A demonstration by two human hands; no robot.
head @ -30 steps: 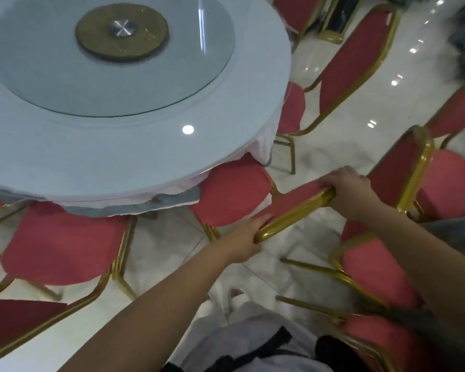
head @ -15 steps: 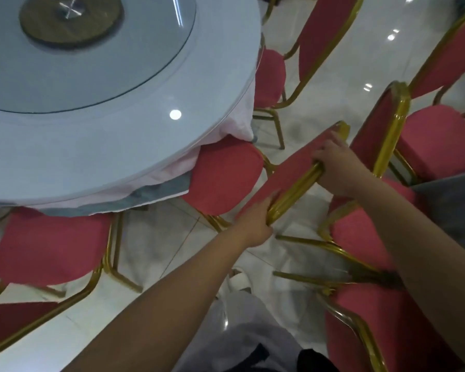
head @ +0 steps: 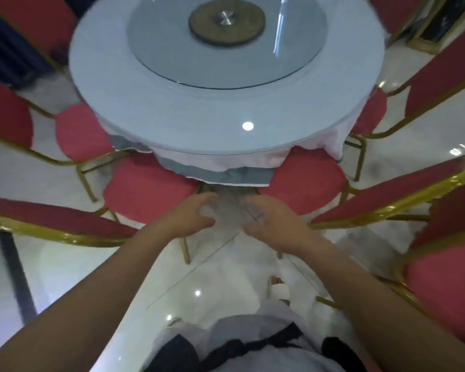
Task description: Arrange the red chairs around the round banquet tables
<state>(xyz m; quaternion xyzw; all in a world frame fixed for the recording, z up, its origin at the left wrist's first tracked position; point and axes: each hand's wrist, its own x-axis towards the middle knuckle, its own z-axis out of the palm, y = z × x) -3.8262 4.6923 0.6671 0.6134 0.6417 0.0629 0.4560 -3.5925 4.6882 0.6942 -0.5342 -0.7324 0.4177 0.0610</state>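
The round banquet table (head: 151,108) with a white cloth and a glass turntable (head: 226,41) fills the upper middle. Red chairs with gold frames ring it. One chair (head: 304,181) is tucked under the near edge on the right, its backrest (head: 387,194) slanting right. Another chair (head: 145,189) is tucked in on the left, with its backrest (head: 54,218) at the left. My left hand (head: 188,213) and my right hand (head: 271,218) hover in the gap between these two chairs, fingers loosely curled, holding nothing.
More red chairs stand at the far left (head: 78,132), the upper right (head: 440,84) and the lower right (head: 446,288). The floor (head: 212,275) is glossy white tile. A dark strip (head: 14,269) runs along the floor at the left.
Both hands have let go of the right chair's gold backrest and come together in front of me. The view has swung right, so the table sits centred.
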